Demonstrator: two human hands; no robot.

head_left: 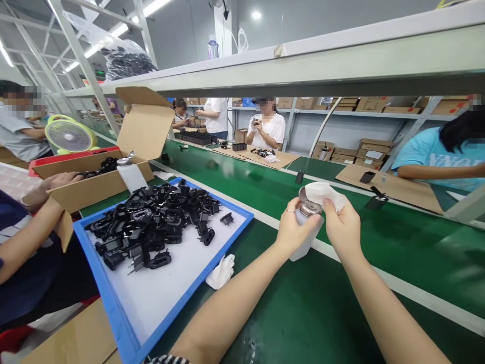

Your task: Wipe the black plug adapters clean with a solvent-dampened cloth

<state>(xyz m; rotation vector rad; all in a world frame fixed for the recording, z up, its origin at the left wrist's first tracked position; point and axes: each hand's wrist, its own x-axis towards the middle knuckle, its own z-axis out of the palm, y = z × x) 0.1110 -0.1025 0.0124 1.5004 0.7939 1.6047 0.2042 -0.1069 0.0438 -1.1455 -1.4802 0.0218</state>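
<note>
My left hand point(291, 230) grips a white dispenser bottle point(303, 241) with a metal pump top, held over the green conveyor belt point(310, 303). My right hand point(343, 227) pinches a white cloth point(322, 193) and presses it on the bottle's metal top. A blue tray point(125, 323) with a white floor sits to my left, heaped with several black plug adapters point(155, 217). A crumpled white cloth point(222, 271) lies at the tray's near edge.
A second dispenser bottle point(131, 174) stands behind the tray beside an open cardboard box point(94, 187). A co-worker's arm point(26, 237) reaches in at the left. Other people work across the belt at cardboard mats point(394, 187). A shelf point(341, 60) runs overhead; a green fan point(70, 134) stands far left.
</note>
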